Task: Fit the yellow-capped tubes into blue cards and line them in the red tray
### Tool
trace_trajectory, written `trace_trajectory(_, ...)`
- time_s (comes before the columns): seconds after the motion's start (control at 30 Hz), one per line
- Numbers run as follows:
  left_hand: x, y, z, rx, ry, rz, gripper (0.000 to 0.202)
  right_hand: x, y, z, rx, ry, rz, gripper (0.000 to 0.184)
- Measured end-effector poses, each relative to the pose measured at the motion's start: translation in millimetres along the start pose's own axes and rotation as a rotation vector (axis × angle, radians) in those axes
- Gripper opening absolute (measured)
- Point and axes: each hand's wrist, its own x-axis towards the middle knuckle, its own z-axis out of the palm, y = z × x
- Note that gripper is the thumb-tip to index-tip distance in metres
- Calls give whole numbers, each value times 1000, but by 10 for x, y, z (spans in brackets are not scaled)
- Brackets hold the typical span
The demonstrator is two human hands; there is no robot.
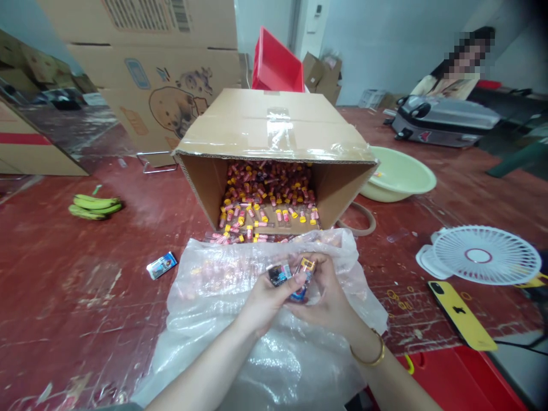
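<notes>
My left hand [268,299] and my right hand [327,294] meet above a clear plastic bag [240,342] spread on the red floor. Together they pinch a small packet [280,274] and a small yellow-capped item [306,268]; which hand grips which I cannot tell exactly. A gold bangle sits on my right wrist. Just beyond, a cardboard box [274,128] lies on its side, its open mouth facing me, with several small pink and yellow-capped tubes [265,200] spilling out toward the bag.
A loose small packet [161,265] lies left of the bag, green bananas [94,206] farther left. To the right are a pale green basin [400,174], a white fan [483,255] and a yellow phone [462,315]. Stacked cartons stand behind; a person sits far right by a suitcase [445,120].
</notes>
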Motion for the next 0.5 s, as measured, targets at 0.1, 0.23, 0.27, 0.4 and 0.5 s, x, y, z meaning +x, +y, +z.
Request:
trace_trajectory(0.1, 18, -27, -20, 90, -19, -3, 50, 7, 3, -48, 198, 51, 133, 36)
trace_trajectory(0.23, 20, -29, -5, 124, -20, -91, 50, -128, 8, -453, 337, 393, 209, 29)
trace_trajectory(0.27, 29, -20, -6, 113, -5, -118, 48, -239, 14, -678, 335, 492, 209, 30)
trace_trajectory(0.4, 88, 32, -35, 89, 106, -144, 43, -1164, 128, -1821, 68, 921, 389, 41)
trace_trajectory(0.5, 121, 68, -16, 88, 181, -159, 49, -2008, 467, -2422, -132, 1155, 630, 40)
